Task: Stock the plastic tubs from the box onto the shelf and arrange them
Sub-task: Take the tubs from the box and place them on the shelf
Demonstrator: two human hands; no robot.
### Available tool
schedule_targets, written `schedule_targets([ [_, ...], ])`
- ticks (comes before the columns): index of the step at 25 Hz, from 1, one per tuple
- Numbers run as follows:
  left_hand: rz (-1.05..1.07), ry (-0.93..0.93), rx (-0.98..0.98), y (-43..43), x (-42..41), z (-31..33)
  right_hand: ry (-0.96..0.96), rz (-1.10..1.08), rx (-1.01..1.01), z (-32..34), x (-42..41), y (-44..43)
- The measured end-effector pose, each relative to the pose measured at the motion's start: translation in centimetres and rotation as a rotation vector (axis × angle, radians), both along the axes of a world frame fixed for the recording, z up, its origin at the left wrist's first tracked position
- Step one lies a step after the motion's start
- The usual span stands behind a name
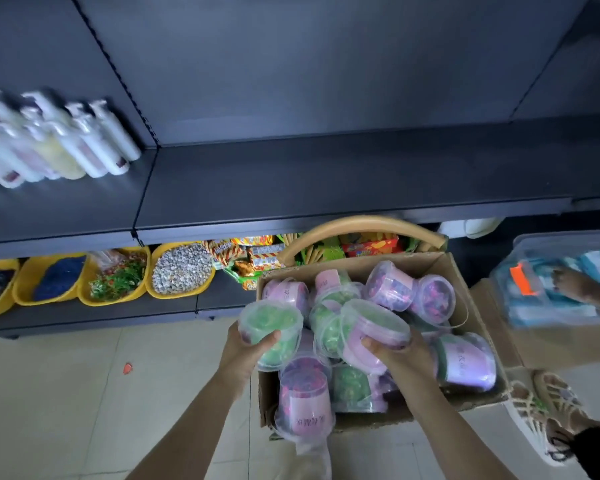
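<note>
My left hand (247, 346) grips a green tub (270, 320), my right hand (400, 355) a lilac tub (378, 323). I see the upper-left bottles (49, 140) only as a blur

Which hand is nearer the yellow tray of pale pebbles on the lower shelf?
Left. The left hand, gripping a green tub, sits lower right of the tray; the right hand grips a pink-labelled tub farther right, over the box.

4 yellow bins (179, 294) sit below blurred white pump bottles (84, 143).
</note>
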State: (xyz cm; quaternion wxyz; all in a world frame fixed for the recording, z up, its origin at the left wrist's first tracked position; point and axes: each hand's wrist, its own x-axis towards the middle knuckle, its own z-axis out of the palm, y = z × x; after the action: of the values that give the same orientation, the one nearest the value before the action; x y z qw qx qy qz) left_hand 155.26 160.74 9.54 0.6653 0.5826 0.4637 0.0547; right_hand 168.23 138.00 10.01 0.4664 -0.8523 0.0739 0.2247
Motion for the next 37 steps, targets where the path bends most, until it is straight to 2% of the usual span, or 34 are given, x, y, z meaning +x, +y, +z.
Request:
schedule_targets([
  [4,0.176,-0.142,-0.047,-1.7,-3.4,4.8,-0.052,0.147,0.209,5.0,-0.8,0.0],
  [10,0.173,-0.353,0.049,-3.7,-6.8,13.1,-0.173,0.288,0.409,13.7,-2.5,0.2],
  [15,0.134,-0.516,0.165,-1.9,-8.7,20.6,-0.302,0.39,0.567,21.2,-3.9,3.8],
  [19,0.121,-0.602,0.211,2.9,-9.4,25.5,-0.433,0.416,0.618,26.7,-4.4,8.8],
  [28,0.084,-0.657,0.438,19.0,-9.2,35.1,-0.568,0.218,0.841,35.5,-5.3,23.2],
  [37,0.105,-0.647,0.535,29.6,-3.8,41.1,-0.703,0.236,0.75,38.1,-2.1,33.5],
])
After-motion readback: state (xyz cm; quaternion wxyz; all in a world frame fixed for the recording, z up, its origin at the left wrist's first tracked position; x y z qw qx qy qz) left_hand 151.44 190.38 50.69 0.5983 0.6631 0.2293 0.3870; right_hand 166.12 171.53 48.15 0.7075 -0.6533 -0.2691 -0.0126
